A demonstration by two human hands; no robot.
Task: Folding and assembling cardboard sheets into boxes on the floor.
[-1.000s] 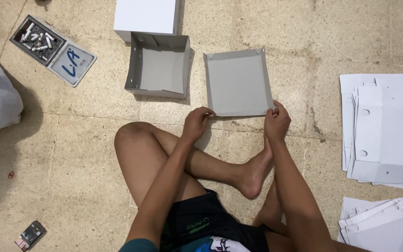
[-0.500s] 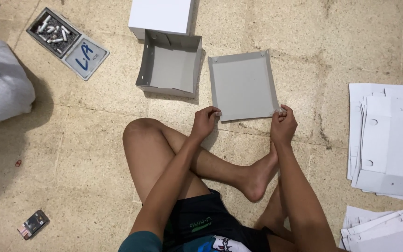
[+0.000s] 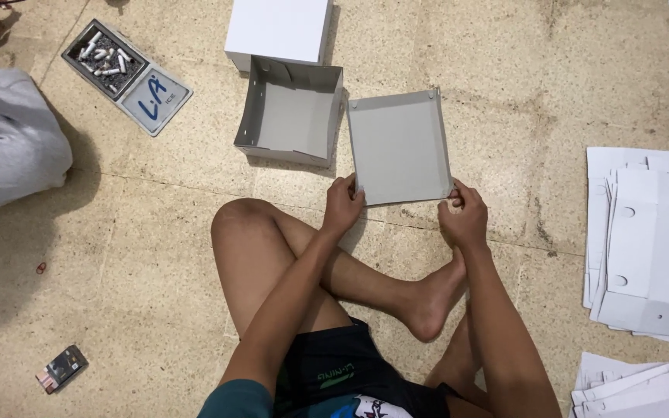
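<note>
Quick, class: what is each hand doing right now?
Left hand: closed on the near left corner of the grey cardboard tray.
Right hand: closed on its near right corner.

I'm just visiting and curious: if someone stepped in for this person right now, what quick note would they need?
Left hand: pinching the near left corner of the grey tray on the floor.
Right hand: pinching its near right corner.
Done: tray walls folded up; another folded tray and a white box lie beyond.
Left: flat blanks stacked at right, unfolded.
</note>
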